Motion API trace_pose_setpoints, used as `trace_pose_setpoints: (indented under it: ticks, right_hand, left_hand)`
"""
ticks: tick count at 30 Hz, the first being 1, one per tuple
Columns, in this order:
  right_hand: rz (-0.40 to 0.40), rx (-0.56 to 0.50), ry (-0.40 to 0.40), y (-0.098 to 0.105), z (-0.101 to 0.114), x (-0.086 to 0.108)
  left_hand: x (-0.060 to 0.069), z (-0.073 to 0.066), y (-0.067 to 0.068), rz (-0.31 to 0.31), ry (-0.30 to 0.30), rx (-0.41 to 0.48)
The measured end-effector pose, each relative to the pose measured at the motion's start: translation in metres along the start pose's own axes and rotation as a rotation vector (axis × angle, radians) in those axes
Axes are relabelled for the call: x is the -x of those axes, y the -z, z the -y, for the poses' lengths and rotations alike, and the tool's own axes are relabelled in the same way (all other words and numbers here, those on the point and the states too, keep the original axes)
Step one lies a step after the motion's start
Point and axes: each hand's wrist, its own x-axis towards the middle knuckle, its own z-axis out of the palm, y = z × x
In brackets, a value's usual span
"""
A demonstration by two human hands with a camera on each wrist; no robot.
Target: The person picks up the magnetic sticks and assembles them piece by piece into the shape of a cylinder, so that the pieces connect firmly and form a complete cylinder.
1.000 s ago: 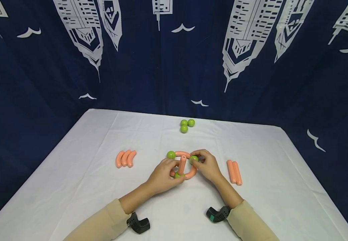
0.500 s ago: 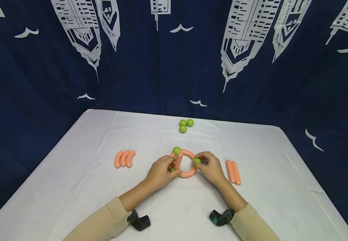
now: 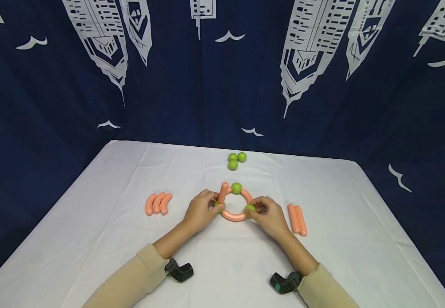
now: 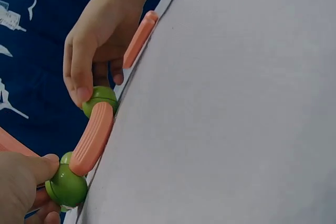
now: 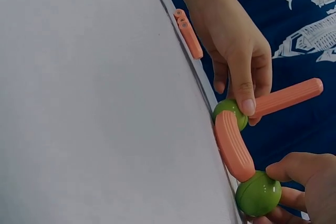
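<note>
A ring of curved orange rods (image 3: pixel 234 217) joined by green balls lies between the hands. One straight orange rod (image 3: pixel 223 193) rises from the ring's left ball, also showing as a slanting rod (image 5: pixel 289 97) in the right wrist view. My left hand (image 3: pixel 201 210) pinches that left ball (image 5: pixel 231 111), its fingers beside the rod's base. My right hand (image 3: pixel 270 216) pinches the right ball (image 3: pixel 250 209) between thumb and fingers; the right wrist view shows this ball (image 5: pixel 259 193) up close. At the ring's back sits a third ball (image 3: pixel 236 188), untouched.
Several loose pieces lie on the white-covered table (image 3: pixel 103 239): curved orange rods (image 3: pixel 157 203) at left, two straight orange rods (image 3: pixel 297 220) at right, and three green balls (image 3: pixel 233 164) at the back. A dark blue printed curtain (image 3: pixel 207 85) hangs behind.
The ring has turned clockwise between both hands. Its upright rod swung from the front to the left, and the free ball moved from back left to the back middle.
</note>
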Motion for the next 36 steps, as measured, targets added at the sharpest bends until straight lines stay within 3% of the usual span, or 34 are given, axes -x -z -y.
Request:
trace_pose_setpoints:
  ticks: [18, 30, 36]
  right_hand:
    - [0.009, 0.012, -0.03, 0.005, 0.004, 0.004]
    - [-0.07, 0.089, -0.048, 0.041, 0.0, 0.01]
    - [-0.071, 0.097, -0.088, 0.06, -0.008, 0.015]
  left_hand:
    - [0.001, 0.006, -0.002, -0.039, 0.015, 0.097]
    - [0.002, 0.011, -0.004, -0.037, 0.024, 0.115]
    - [0.002, 0.01, -0.004, -0.033, 0.037, 0.125]
